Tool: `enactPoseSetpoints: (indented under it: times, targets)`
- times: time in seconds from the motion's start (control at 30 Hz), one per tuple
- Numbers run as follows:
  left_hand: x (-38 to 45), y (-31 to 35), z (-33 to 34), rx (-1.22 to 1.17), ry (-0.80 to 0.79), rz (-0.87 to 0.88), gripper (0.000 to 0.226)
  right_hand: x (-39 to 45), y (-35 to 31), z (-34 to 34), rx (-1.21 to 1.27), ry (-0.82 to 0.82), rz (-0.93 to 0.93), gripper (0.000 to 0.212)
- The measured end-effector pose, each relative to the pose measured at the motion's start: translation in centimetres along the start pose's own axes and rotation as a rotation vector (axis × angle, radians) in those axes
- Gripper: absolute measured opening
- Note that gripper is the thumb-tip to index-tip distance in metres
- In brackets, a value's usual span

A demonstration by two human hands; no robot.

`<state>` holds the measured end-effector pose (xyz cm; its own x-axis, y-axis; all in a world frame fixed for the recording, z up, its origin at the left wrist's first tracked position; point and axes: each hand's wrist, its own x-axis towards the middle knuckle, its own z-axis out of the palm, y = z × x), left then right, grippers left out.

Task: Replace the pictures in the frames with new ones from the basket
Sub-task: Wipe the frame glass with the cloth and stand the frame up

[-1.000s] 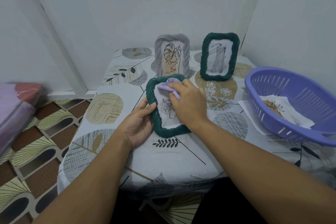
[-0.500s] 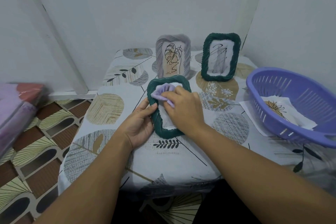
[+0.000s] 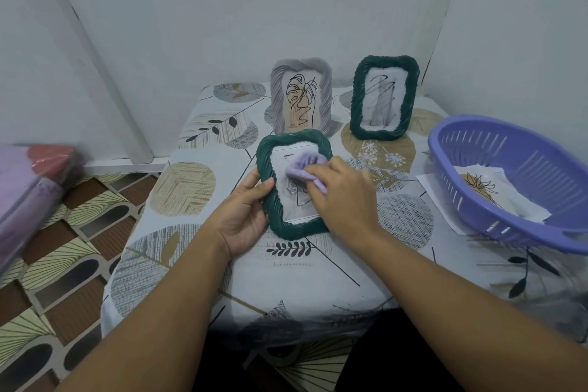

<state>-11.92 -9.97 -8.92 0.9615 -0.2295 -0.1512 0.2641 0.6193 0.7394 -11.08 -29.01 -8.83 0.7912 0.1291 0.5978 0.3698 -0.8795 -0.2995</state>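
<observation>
At the near edge of the table (image 3: 178,264), your left hand (image 3: 245,216) is gripping the left rim of the green frame (image 3: 270,188), thumb curled over the front and fingers hidden underneath, while your right hand (image 3: 343,197) is pinching a lilac cloth (image 3: 302,169) against the glass, covering the frame's right side and much of the line drawing inside. The frame is lying tilted on the patterned tablecloth. To your right, the purple basket (image 3: 509,149) is sitting partly cut off by the picture edge, holding a print with a sketched flower (image 3: 477,188); another sheet is poking out from under it. Farther back, a grey frame (image 3: 300,95) and a second green frame (image 3: 385,97) are standing upright near the wall, well apart from your hands.
</observation>
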Motion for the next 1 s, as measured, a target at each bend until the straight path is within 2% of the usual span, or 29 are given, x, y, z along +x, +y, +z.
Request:
enactPoseSetpoints:
  times: [0.17,0.37,0.57,0.73,0.9,1.0]
  targets:
    - [0.1,0.0,-0.1,0.005,0.008,-0.002,0.045,2.9,0.1,0.4,-0.025,0.016,0.1,0.024]
    - [0.2,0.0,-0.2,-0.006,0.009,-0.006,0.045,0.3,-0.6,0.9,-0.015,0.013,-0.036,0.019]
    - [0.1,0.0,0.0,0.004,-0.002,0.003,0.045,4.0,-1.2,0.8,0.012,0.002,0.105,0.025]
    - [0.2,0.1,-0.2,0.003,-0.015,0.0,0.046,2.3,-2.5,1.6,0.0,-0.036,-0.04,0.024]
    - [0.2,0.0,0.1,0.029,-0.01,0.005,0.045,4.6,-1.1,0.5,-0.033,-0.029,0.084,0.027]
    - [0.2,0.1,-0.1,0.009,-0.013,-0.003,0.045,3.5,-2.0,1.1,0.001,-0.044,0.029,0.025]
